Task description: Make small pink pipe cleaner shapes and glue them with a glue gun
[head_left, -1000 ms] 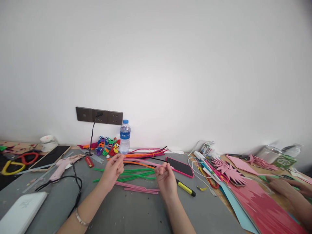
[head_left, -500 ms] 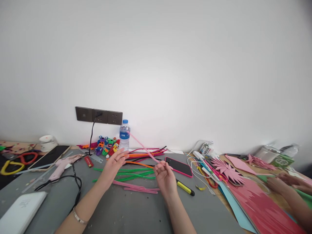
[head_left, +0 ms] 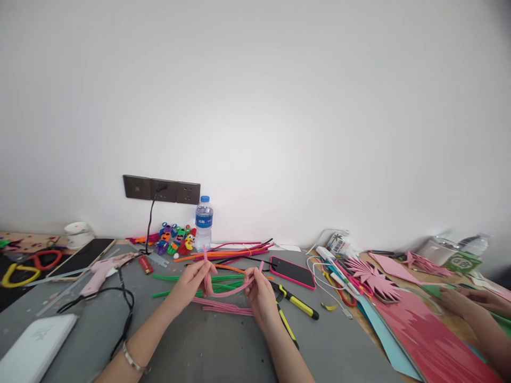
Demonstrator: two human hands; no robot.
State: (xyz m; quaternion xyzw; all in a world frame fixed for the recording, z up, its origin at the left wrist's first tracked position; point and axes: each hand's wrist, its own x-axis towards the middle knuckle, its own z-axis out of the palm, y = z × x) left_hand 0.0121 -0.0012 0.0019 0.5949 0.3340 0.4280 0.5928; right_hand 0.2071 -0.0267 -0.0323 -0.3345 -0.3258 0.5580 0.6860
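Observation:
A pink pipe cleaner (head_left: 229, 293) sags in a shallow curve between my two hands, its ends sticking up past my fingers. My left hand (head_left: 194, 279) pinches it near one end, and my right hand (head_left: 258, 290) pinches it near the other. Below it, more pink pipe cleaners (head_left: 225, 308) lie on the grey mat (head_left: 199, 346). Green pipe cleaners (head_left: 170, 285) lie just behind, partly hidden by my left hand. Yellow-and-black pliers (head_left: 297, 303) rest beside my right hand, which covers part of them.
At the back stand a water bottle (head_left: 204, 226) and small pipe-cleaner figures (head_left: 175, 240). A pink glue gun (head_left: 99, 274) with a black cord lies left, near a white box (head_left: 35, 346). A phone (head_left: 293, 272) is at right. Another person's hands (head_left: 467, 303) work at far right.
My left hand, open before, now grips the pink pipe cleaner. The pipe cleaner went from slanting up from my right hand to curving between both hands. More of the pliers shows.

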